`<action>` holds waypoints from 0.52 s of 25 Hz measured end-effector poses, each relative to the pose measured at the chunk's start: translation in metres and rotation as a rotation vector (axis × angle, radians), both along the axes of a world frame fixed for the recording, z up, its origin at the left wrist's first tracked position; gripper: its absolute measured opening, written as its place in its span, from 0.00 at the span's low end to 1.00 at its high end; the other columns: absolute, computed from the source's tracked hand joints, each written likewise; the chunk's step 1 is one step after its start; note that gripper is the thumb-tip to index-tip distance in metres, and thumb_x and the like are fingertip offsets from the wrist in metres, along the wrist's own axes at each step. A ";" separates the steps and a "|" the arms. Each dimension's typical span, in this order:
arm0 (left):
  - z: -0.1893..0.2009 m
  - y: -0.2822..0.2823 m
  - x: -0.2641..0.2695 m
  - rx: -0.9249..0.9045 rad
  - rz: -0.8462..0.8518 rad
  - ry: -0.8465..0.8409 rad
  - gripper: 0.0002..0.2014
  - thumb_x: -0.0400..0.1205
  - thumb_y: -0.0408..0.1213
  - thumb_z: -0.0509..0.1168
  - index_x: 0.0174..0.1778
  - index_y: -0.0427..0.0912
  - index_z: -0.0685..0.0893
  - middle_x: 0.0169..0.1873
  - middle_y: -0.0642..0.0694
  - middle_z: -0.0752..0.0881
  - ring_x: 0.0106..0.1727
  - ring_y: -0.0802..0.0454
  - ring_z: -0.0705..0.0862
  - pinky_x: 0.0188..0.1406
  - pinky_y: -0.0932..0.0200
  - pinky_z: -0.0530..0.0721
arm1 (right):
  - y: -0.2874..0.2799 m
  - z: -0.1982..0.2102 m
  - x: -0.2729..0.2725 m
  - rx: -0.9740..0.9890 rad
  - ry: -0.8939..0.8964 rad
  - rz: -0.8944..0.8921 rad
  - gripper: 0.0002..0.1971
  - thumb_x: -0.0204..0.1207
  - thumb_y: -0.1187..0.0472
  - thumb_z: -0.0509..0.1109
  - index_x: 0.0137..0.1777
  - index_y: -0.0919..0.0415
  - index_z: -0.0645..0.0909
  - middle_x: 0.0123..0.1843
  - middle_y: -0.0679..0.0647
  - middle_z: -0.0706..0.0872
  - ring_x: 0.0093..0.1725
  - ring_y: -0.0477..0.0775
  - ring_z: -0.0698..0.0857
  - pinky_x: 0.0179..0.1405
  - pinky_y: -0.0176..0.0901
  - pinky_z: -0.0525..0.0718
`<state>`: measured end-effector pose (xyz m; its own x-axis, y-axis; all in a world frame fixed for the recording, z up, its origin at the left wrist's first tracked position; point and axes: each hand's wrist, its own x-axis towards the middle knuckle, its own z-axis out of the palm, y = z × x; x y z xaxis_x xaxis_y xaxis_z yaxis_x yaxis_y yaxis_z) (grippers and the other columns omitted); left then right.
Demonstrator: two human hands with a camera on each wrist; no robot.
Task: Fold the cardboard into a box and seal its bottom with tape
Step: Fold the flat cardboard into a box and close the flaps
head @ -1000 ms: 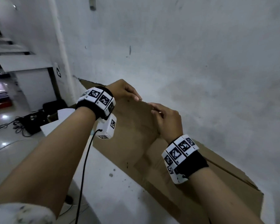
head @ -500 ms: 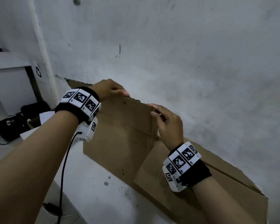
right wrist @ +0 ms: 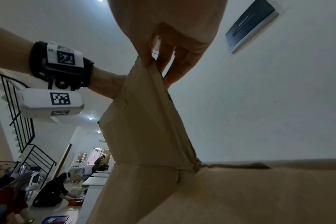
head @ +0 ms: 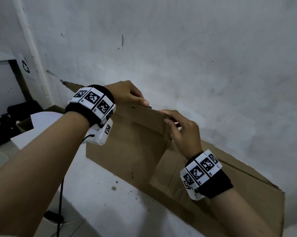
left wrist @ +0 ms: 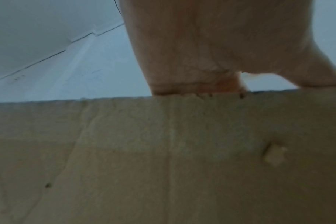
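A flattened brown cardboard box (head: 132,144) stands on edge on a white table (head: 99,190), close to the wall, with its long part (head: 247,194) running to the right. My left hand (head: 127,94) grips the top edge of the raised flap, fingers curled over it. My right hand (head: 182,127) pinches the same top edge at the flap's right corner, thumb on the near side. In the right wrist view the right hand (right wrist: 157,60) holds the flap (right wrist: 144,121) between thumb and fingers. The left wrist view shows the cardboard (left wrist: 163,159) under my left hand (left wrist: 211,53). No tape is in view.
A stained white wall (head: 195,65) rises right behind the cardboard. To the left stand a small open carton (head: 26,124) and black gear with cables (head: 0,127) on the floor. A black cable (head: 60,202) hangs from my left wrist camera. People are far off in the room (right wrist: 54,191).
Both hands keep their grip on the flap's top edge while the view has swung left and nearer. The left hand has slid a little right along the edge, closer to the right hand.
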<state>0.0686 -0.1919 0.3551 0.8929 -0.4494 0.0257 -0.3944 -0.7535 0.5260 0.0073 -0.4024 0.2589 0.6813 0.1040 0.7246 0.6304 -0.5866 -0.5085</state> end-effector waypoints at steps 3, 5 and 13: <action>0.003 -0.010 -0.004 0.127 -0.024 -0.248 0.13 0.76 0.51 0.66 0.48 0.48 0.89 0.49 0.49 0.90 0.52 0.53 0.85 0.53 0.54 0.81 | 0.000 -0.006 -0.001 -0.049 -0.048 -0.004 0.15 0.78 0.54 0.59 0.60 0.47 0.84 0.47 0.48 0.91 0.43 0.51 0.87 0.35 0.45 0.85; -0.001 -0.013 -0.004 0.289 -0.035 -0.498 0.13 0.82 0.44 0.61 0.59 0.47 0.84 0.56 0.48 0.87 0.57 0.48 0.83 0.54 0.53 0.78 | 0.002 -0.010 -0.005 -0.098 -0.092 -0.015 0.15 0.79 0.55 0.60 0.61 0.49 0.84 0.45 0.50 0.91 0.41 0.51 0.87 0.34 0.42 0.84; -0.015 0.009 -0.002 -0.020 0.036 -0.505 0.15 0.82 0.27 0.58 0.59 0.43 0.86 0.56 0.42 0.88 0.61 0.46 0.83 0.63 0.55 0.77 | 0.002 -0.027 -0.023 -0.395 0.385 0.301 0.22 0.70 0.35 0.60 0.65 0.22 0.65 0.74 0.35 0.71 0.76 0.40 0.66 0.77 0.49 0.59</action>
<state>0.0663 -0.1826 0.3406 0.7819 -0.4137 0.4665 -0.5773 -0.7629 0.2911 -0.0162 -0.4008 0.2319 0.7847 0.5420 0.3008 0.6122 -0.6018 -0.5129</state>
